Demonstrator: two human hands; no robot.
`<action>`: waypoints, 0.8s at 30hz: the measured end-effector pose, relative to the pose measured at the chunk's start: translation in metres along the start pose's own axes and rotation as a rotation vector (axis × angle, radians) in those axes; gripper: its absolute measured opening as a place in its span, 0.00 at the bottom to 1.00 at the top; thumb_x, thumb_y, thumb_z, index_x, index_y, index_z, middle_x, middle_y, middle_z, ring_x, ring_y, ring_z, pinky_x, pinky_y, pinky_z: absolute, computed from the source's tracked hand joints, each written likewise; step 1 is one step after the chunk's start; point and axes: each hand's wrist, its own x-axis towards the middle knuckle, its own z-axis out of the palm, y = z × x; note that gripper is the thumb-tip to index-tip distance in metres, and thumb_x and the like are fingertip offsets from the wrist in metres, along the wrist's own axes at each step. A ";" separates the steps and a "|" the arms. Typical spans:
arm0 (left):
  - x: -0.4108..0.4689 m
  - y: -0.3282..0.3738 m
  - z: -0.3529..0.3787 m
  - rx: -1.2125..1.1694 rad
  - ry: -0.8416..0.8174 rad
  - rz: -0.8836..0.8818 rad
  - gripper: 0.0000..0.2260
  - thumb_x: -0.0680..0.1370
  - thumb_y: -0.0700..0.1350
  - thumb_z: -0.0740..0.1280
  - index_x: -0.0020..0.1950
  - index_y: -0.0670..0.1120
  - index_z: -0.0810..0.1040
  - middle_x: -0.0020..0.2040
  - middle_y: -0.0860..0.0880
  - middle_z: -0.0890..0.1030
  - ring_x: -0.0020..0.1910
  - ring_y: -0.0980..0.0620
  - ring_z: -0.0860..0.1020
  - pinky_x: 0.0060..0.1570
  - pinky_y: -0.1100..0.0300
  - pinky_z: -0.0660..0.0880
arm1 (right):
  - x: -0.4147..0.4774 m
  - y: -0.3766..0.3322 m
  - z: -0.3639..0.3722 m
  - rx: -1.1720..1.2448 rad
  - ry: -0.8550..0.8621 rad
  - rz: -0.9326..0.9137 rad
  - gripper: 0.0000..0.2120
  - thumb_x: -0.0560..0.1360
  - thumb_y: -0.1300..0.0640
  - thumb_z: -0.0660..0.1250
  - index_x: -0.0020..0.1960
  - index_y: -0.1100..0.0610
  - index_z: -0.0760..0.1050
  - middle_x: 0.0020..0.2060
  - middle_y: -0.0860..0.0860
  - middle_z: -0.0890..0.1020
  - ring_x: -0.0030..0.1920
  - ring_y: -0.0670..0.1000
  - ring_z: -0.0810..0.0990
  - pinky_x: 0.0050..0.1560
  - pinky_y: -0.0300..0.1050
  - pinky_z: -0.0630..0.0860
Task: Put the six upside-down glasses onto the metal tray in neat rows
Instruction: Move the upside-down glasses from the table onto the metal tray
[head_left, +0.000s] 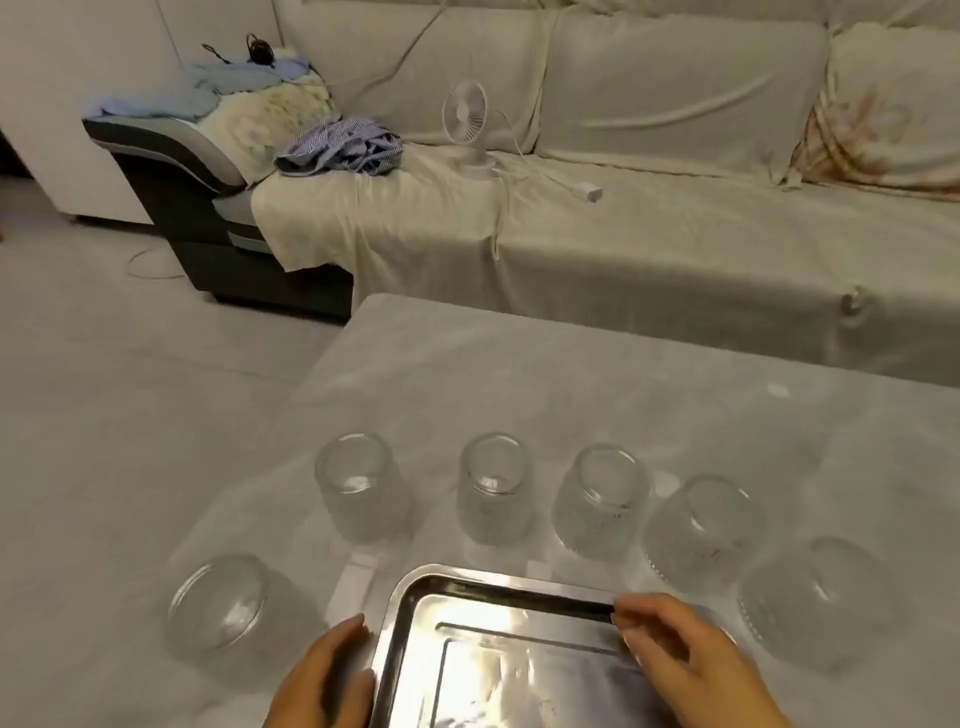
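A shiny metal tray (498, 587) lies at the table's near edge, with nothing on it. Several clear glasses stand upside down on the table in an arc around it: one at the near left (223, 618), three behind the tray (358, 488) (493, 488) (602, 499), and two to the right (696, 530) (826, 597). My left hand (327, 680) rests against the tray's left rim. My right hand (680, 660) lies over the tray's far right corner, fingers curled on the rim.
The table (571, 374) is covered with a pale cloth. Behind it is a covered sofa (675, 223) with a small white fan (467, 124), a cable and crumpled clothes (343, 148). The floor lies to the left.
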 end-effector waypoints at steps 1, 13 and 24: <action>-0.001 -0.007 0.003 -0.010 0.011 0.044 0.27 0.68 0.34 0.71 0.46 0.70 0.74 0.50 0.53 0.81 0.53 0.52 0.77 0.53 0.76 0.69 | 0.005 0.003 0.005 -0.011 -0.022 -0.079 0.14 0.70 0.65 0.65 0.39 0.45 0.75 0.40 0.43 0.82 0.37 0.33 0.77 0.35 0.18 0.66; -0.017 -0.007 -0.003 0.276 -0.115 0.223 0.20 0.74 0.47 0.66 0.65 0.55 0.67 0.68 0.54 0.68 0.69 0.53 0.61 0.72 0.52 0.53 | 0.012 -0.021 0.036 -0.180 -0.075 -0.434 0.13 0.71 0.57 0.65 0.45 0.38 0.68 0.44 0.37 0.76 0.47 0.41 0.74 0.46 0.31 0.69; -0.026 -0.025 -0.012 0.282 -0.024 0.343 0.16 0.72 0.49 0.68 0.60 0.54 0.73 0.60 0.54 0.76 0.62 0.54 0.70 0.68 0.54 0.60 | 0.044 -0.079 0.067 -0.442 0.182 -0.583 0.24 0.69 0.56 0.66 0.63 0.56 0.65 0.65 0.55 0.67 0.66 0.55 0.62 0.64 0.44 0.60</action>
